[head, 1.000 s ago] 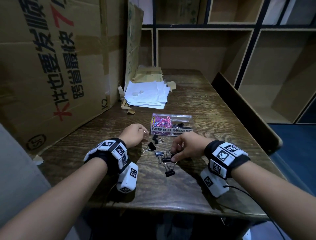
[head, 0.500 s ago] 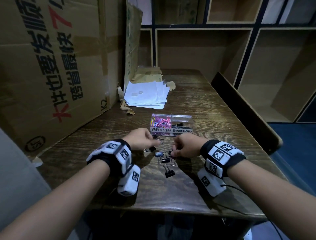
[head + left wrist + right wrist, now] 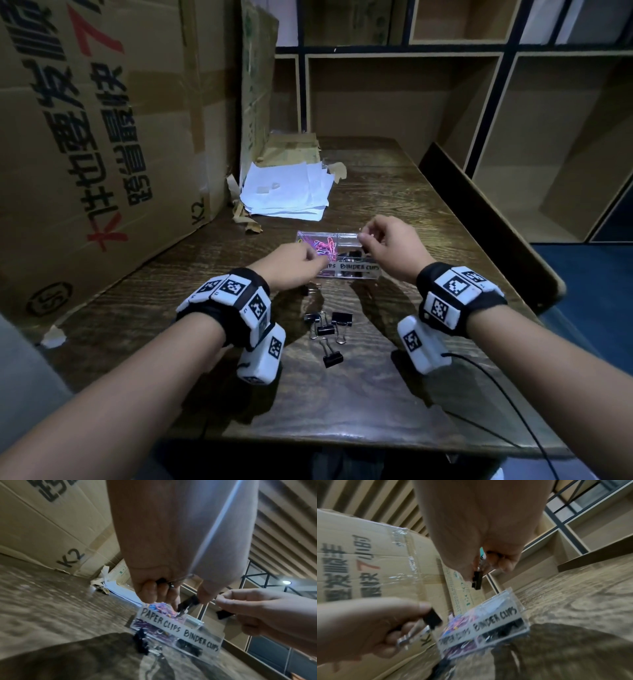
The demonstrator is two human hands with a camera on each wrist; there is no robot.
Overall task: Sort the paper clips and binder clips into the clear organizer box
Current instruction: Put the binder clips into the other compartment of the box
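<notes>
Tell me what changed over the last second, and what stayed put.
Both hands rose from the table to the organizer box. The right hand picked a black binder clip out of the pile and now holds it above the binder-clip side; the left hand carries another binder clip to the box. The box, the remaining clips and the paper stack stayed put.

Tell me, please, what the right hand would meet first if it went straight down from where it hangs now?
Probably the clear organizer box: the right hand pinches a black binder clip above its binder-clip side, so the clip would likely reach that compartment first, though depth is uncertain.
</notes>
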